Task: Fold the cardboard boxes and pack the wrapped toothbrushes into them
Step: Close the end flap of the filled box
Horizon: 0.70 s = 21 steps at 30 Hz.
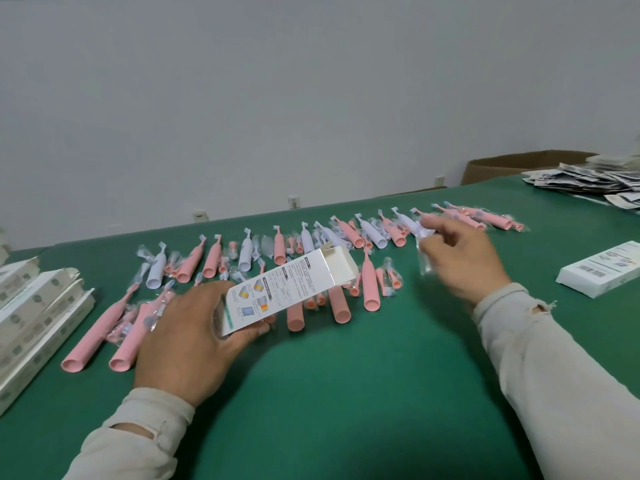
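Note:
My left hand [188,336] grips a white printed cardboard box [287,285] by its near end; the box is unfolded into shape and its far end flaps stand open, pointing up and to the right. My right hand [457,258] pinches a small clear-wrapped item [425,258], blurred, above the table beside the row of toothbrushes. Several wrapped pink toothbrushes [370,289] and white toothbrushes [156,268] lie in a long row across the green table [346,393], with small wrapped brush heads among them.
A stack of folded white boxes [31,317] lies at the left edge. One closed white box [602,273] rests at the right. A heap of flat printed leaflets [588,180] sits at the far right, with a brown carton [498,168] behind the table.

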Available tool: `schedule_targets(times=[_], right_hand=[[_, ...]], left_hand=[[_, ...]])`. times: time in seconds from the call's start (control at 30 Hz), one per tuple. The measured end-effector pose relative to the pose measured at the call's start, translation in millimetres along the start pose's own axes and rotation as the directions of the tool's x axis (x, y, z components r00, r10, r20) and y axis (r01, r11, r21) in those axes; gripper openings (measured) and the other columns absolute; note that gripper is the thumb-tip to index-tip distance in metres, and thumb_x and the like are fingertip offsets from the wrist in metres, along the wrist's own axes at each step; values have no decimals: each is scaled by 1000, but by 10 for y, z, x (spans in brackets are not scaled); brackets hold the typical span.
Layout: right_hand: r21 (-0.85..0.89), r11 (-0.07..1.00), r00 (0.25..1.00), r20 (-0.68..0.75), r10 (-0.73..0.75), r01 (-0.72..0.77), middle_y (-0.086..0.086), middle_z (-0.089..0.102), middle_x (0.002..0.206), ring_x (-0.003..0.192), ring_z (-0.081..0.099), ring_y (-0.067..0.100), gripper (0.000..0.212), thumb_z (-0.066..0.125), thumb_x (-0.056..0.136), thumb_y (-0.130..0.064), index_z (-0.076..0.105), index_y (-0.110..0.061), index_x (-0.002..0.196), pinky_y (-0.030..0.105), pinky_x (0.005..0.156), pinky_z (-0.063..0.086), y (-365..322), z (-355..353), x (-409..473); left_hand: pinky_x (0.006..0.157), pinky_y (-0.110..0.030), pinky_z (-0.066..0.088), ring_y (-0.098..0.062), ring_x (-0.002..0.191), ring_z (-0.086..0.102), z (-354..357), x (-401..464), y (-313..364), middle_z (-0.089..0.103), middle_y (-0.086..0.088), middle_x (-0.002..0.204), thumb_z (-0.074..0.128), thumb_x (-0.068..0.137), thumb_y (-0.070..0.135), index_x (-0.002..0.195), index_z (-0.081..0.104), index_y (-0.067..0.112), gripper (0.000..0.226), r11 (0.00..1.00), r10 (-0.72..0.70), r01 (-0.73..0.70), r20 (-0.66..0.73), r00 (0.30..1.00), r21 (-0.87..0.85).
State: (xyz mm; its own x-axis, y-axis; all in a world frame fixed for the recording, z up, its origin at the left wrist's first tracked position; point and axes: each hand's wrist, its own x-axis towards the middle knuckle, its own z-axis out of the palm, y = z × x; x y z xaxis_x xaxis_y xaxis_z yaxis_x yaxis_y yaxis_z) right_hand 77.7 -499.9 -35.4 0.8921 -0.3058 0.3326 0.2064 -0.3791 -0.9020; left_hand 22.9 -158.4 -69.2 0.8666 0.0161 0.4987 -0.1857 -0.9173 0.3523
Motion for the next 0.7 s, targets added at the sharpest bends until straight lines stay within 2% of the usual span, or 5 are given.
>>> schedule_targets(times=[0.07,0.17,0.33,0.53,0.7], right_hand=[[342,937,993,66,-99,70,-19,64,71,51,48,1,31,60,92,-8,68,-23,118,19,50,43,-179,172,-159],[549,831,975,122,-185,89,-6,65,67,48,58,11,30,61,84,-8,62,-24,109,20,40,43,-382,373,-368],[570,814,986,38,-165,115,7,65,80,64,71,20,32,64,88,1,52,-25,104,26,50,53,-429,516,-511],[402,896,979,-4,-202,186,5,64,83,73,61,22,31,65,88,2,53,-24,97,29,65,57,-346,545,-478],[540,841,987,129,-99,14,10,70,78,73,70,22,27,66,87,5,55,-20,95,25,58,55,-331,582,-499]], left_hand=[[79,-42,54,-12,96,54,11,2,-17,60,18,107,53,65,84,122,55,38,73,1000,-5,5,5,1000,11],[77,-41,54,-11,93,54,18,2,-20,60,19,104,51,65,86,118,55,39,71,1000,0,0,6,1000,16],[74,-41,54,-10,90,53,11,-12,7,59,20,100,45,63,87,115,54,41,70,1000,10,-10,5,1000,10],[71,-38,50,-11,89,52,2,-25,33,58,19,99,49,64,82,115,55,41,66,1000,29,-29,-3,1000,3],[71,-38,48,-12,89,52,5,-25,31,61,17,99,52,65,80,115,58,38,66,999,40,-40,-1,999,-21]])
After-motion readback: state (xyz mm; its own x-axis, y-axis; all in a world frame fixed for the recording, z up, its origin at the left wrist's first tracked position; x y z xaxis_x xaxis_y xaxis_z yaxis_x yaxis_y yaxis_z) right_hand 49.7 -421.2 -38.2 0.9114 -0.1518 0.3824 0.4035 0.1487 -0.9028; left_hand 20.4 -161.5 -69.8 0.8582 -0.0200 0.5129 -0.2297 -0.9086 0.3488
